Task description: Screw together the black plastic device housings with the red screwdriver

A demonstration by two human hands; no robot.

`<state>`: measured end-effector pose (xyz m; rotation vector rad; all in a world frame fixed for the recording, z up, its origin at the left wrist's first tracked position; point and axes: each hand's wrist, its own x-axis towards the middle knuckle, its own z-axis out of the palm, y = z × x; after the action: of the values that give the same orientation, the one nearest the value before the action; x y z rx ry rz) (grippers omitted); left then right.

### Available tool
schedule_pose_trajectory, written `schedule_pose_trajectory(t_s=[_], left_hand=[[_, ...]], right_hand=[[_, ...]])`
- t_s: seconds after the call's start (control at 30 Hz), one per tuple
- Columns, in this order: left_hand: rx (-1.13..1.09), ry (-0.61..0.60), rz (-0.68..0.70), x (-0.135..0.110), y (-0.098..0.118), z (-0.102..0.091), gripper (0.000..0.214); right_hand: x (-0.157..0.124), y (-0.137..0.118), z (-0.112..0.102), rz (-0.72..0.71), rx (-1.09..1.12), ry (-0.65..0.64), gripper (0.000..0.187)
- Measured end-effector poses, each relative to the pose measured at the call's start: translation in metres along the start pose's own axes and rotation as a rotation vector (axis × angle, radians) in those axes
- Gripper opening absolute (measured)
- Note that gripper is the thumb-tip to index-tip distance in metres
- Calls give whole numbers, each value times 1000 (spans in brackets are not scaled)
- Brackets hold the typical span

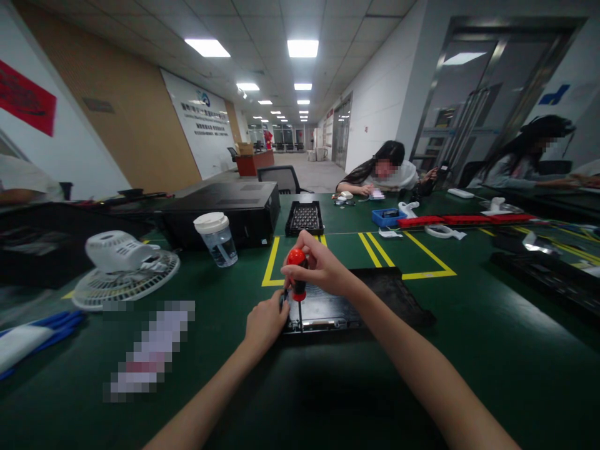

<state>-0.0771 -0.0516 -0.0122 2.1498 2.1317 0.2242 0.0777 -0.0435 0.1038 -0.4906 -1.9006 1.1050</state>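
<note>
My right hand (pixel 321 265) is wrapped round the red and black handle of a screwdriver (pixel 298 272). The shaft points straight down, its tip at the near left part of a flat black panel (pixel 384 290). A bright metallic strip runs along the panel's near edge. Closed at the panel's left edge, my left hand (pixel 267 322) has its fingers by something dark that I cannot make out. The panel lies on the green table, partly hidden under my right hand and forearm.
A clear cup with a white lid (pixel 216 237), a white fan (pixel 124 269) and a black computer case (pixel 229 209) stand left. Beyond the panel sits a black tray (pixel 304 219). A blue box (pixel 388 217) lies right, before a person leaning on the table.
</note>
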Motion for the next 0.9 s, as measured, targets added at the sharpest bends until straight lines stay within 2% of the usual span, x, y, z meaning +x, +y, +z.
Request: schedule_pose_trajectory(t_s=[0.23, 0.5, 0.9], left_hand=[[-10, 28, 31, 1, -3, 5, 34], [-20, 28, 25, 0, -3, 4, 33], [-23, 28, 35, 2, -5, 6, 34]], right_hand=[[-2, -6, 7, -78, -223, 100, 23], [-2, -6, 13, -63, -426, 203, 20], [-4, -3, 22, -61, -590, 413, 27]])
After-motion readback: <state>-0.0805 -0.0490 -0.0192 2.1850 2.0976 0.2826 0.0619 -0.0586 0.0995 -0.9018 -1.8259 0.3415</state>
